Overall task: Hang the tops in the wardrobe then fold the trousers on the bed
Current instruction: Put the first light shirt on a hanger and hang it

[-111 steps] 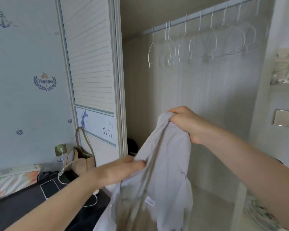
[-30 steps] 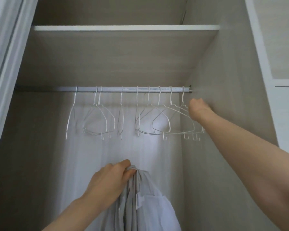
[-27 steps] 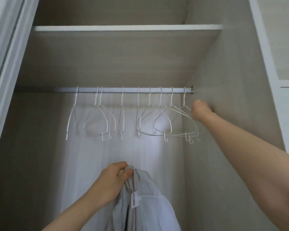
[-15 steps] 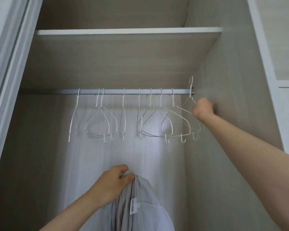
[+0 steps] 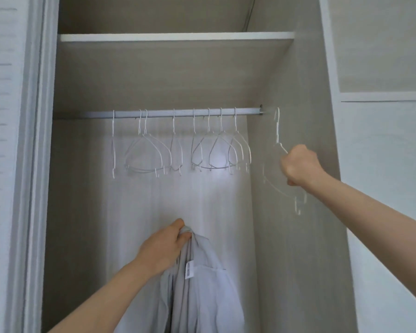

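A light grey top (image 5: 202,284) hangs bunched from my left hand (image 5: 163,248), low in the middle of the open wardrobe, with a white label showing. My right hand (image 5: 300,165) is closed around a white wire hanger (image 5: 277,131), held off the rail against the right side wall. The hanger's hook points up, level with the end of the grey rail (image 5: 178,113). Several empty white hangers (image 5: 216,152) stay on the rail.
A shelf (image 5: 175,36) spans the wardrobe above the rail. The louvred sliding door (image 5: 12,152) stands at the left, and a white panel (image 5: 382,188) at the right. The wardrobe's back wall (image 5: 82,200) is pale wood grain.
My right hand has lifted the rightmost hanger off the rail and drawn it right and toward me. My left hand keeps hold of the top, almost unmoved.
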### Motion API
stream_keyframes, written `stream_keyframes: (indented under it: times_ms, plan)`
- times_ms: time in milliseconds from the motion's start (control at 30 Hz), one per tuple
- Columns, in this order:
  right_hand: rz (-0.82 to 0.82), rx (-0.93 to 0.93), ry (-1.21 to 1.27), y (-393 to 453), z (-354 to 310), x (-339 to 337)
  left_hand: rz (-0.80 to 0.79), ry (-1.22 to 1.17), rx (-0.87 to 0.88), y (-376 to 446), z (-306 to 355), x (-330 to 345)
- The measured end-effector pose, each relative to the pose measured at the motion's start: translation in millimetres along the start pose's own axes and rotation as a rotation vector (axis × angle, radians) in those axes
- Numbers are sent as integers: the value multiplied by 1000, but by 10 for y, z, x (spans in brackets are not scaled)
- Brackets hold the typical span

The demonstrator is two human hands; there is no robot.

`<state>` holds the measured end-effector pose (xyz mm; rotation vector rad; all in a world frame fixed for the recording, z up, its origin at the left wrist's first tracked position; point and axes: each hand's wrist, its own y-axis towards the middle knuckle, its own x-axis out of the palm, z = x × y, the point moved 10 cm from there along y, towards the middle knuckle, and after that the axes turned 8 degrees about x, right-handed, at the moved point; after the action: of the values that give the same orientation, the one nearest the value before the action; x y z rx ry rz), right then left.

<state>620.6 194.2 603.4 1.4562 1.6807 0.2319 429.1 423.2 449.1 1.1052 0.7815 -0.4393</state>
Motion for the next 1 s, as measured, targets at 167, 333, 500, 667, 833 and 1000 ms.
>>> stream_keyframes:
  times_ms: [167,333,500,667,833,1000]
  plan:
    - [-163,78,85,-561,396,-118,63,-7,-33,-239,53,-70]
    - [-333,108,299,-1038,699,-141,51,-19,-98,-474,22,-62]
    - [-568,115,526,-1498,942,-88,103,-315,-300,-903,-44,16]
    - [-711,29,624,-1818,1135,-81,266,-605,-589,-1521,-95,55]
    - [-837,26,719,-1962,1396,-85,343,-626,-781,-2052,-152,48]
    - [-994,48,683,-2132,1585,51,302,-408,-796,-2319,-308,-124]
